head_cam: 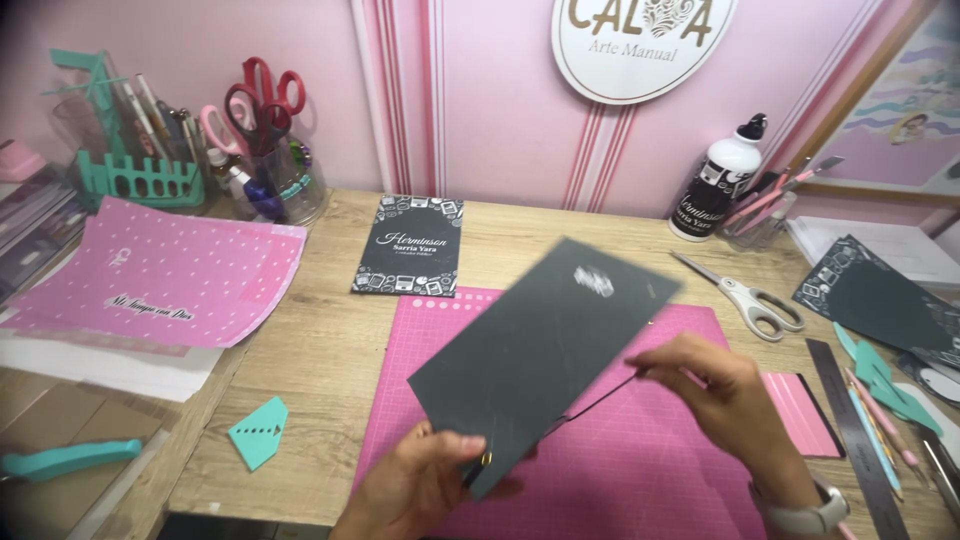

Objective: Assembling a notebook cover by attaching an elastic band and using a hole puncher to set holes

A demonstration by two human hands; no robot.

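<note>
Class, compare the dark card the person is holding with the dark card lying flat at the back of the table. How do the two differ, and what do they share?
The held card is lifted and tilted above the pink cutting mat, gripped by the left hand and right hand; the lying card rests flat on the wooden table, untouched. The held card looks mostly plain with one small white mark; the lying card shows white lettering and a patterned border. The held card is blurred; the lying card is sharp. Both are dark and rectangular.

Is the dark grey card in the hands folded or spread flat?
Spread flat: the dark grey card shows one unbroken face, tilted above the pink cutting mat, held by the left hand and right hand.
</note>
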